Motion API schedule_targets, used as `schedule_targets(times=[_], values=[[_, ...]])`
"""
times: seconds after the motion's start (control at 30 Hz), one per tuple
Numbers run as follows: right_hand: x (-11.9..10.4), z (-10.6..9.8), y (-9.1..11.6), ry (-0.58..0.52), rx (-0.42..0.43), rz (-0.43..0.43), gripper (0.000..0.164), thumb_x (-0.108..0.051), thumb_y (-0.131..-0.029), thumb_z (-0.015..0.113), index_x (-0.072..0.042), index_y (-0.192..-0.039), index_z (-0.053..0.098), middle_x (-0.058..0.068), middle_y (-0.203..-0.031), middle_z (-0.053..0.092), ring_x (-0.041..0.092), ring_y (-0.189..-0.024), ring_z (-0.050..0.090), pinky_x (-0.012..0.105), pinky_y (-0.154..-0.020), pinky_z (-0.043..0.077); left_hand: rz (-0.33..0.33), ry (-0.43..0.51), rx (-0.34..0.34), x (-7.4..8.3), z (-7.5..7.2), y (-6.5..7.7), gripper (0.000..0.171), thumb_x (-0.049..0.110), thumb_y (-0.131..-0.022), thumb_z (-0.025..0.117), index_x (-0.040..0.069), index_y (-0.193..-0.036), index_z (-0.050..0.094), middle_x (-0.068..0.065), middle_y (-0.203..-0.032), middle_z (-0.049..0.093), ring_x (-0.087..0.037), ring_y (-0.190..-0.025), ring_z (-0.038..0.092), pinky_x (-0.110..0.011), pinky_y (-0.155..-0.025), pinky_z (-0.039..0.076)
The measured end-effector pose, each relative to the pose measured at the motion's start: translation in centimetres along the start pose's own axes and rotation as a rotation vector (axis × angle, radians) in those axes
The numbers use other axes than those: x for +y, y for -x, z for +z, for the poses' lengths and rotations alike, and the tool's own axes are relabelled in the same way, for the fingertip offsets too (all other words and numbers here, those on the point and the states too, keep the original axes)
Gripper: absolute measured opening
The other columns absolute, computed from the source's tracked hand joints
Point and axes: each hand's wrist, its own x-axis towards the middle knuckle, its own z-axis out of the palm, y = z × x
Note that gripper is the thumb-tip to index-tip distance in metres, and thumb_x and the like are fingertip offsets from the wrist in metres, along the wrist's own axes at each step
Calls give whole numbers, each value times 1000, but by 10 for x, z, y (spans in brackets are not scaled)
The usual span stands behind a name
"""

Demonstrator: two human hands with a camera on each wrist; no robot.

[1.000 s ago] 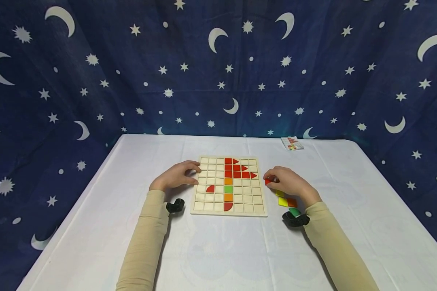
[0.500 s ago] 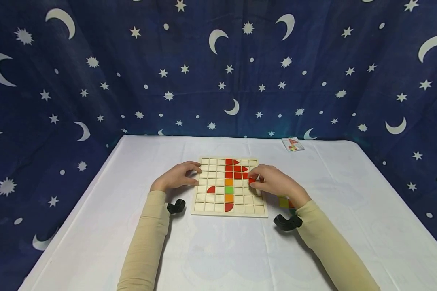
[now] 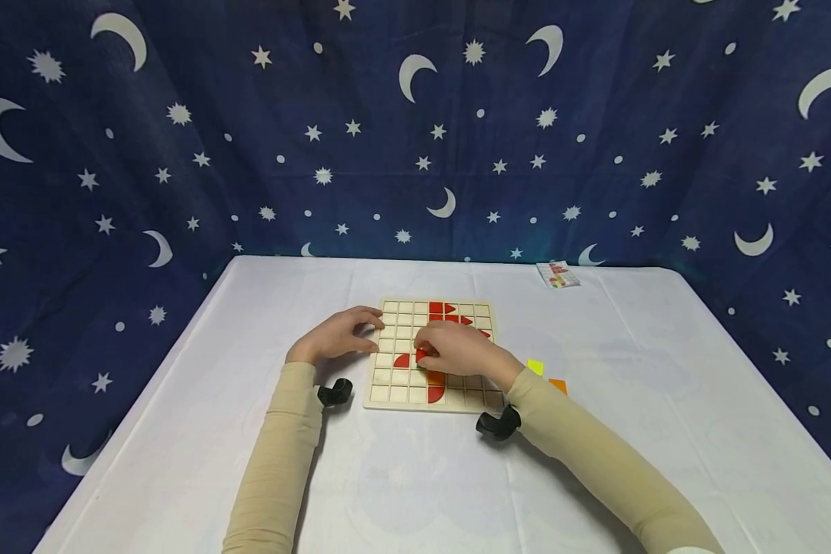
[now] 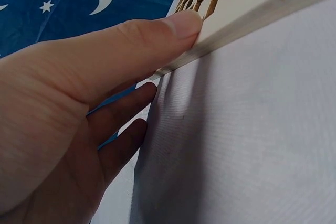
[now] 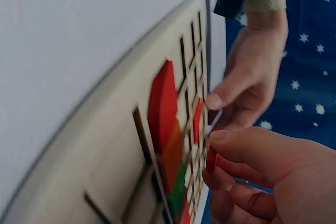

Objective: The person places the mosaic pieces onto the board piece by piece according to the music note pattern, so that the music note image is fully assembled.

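A wooden grid board [image 3: 381, 395] lies on the white table. My left hand [image 3: 334, 336] rests at its left side; in the left wrist view the thumb [image 4: 184, 24] touches the board's edge, fingers relaxed. Over the board's middle, my right hand [image 3: 462, 350] pinches a small red piece [image 5: 211, 158] between thumb and fingers, slightly off the surface. A red quarter-circle tile [image 3: 402, 360] sits left of that hand, another red quarter-circle [image 3: 435, 395] in the bottom row. Red squares and triangles fill cells at the top. The right hand hides part of the central column.
Right of the board lie a yellow tile [image 3: 535, 367] and an orange tile [image 3: 559, 386], partly behind the right sleeve. A pattern card [image 3: 558, 275] lies near the table's back edge. A dark blue star-and-moon cloth [image 3: 360, 185] hangs behind.
My right hand has carried the red piece leftward from beside the loose tiles, across the board's right edge, to its middle. The left hand stays at the left edge.
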Motion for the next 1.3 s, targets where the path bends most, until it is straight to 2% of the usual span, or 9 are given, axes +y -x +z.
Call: schedule_targets(times=[0.23, 0.73, 0.93, 1.07, 1.17, 1.23, 1.3], values=[[-6, 7, -8, 58, -58, 58, 16, -26, -89, 70, -16, -101, 67, -5, -91, 56, 10, -78, 52, 26, -64, 48, 11, -11, 0, -1, 0, 0, 41, 19, -85, 77, 5, -121, 64, -14, -146, 46, -32, -139, 36, -44, -116, 28], [-9, 11, -9, 53, -3, 36, 11, -23, -89, 72, -16, -87, 64, -5, -78, 54, 11, -70, 49, 25, -59, 42, -2, 2, -8, 0, -1, 0, 43, 19, -85, 77, 4, -122, 64, -14, -147, 45, -32, -140, 34, -44, -116, 27], [-6, 9, -6, 5, 2, 59, 13, -27, -90, 71, -15, -94, 68, -6, -83, 59, 9, -73, 52, 24, -63, 46, -10, 5, -7, -2, -1, -3, 43, 20, -85, 78, 5, -122, 64, -13, -148, 45, -32, -141, 34, -44, -117, 27], [1, -2, 3, -57, 58, 59, 19, -25, -91, 69, -10, -103, 71, -5, -90, 65, 10, -79, 57, 27, -72, 51, -11, -2, -3, -3, -1, -4, 43, 21, -85, 78, 6, -123, 64, -12, -148, 45, -31, -141, 34, -44, -116, 28], [12, -15, 17, -101, 112, 72, 20, -21, -92, 68, -5, -105, 72, 0, -94, 69, 15, -84, 61, 33, -78, 52, -12, 1, -3, -3, -1, -4, 43, 20, -85, 78, 6, -123, 64, -13, -148, 45, -32, -141, 34, -44, -116, 28], [23, -23, 30, -116, 134, 110, 21, -19, -92, 67, -4, -105, 72, 2, -95, 69, 18, -84, 60, 35, -80, 52, -12, -1, -2, -3, 0, -4, 43, 20, -84, 78, 5, -123, 64, -13, -148, 45, -32, -140, 34, -44, -116, 28], [35, -31, 43, -147, 123, 184, 23, -20, -92, 67, -4, -108, 72, 2, -96, 69, 18, -84, 59, 36, -78, 53, -16, -1, -1, -3, 1, -4, 43, 19, -84, 78, 5, -122, 64, -13, -147, 45, -32, -140, 34, -44, -116, 27]])
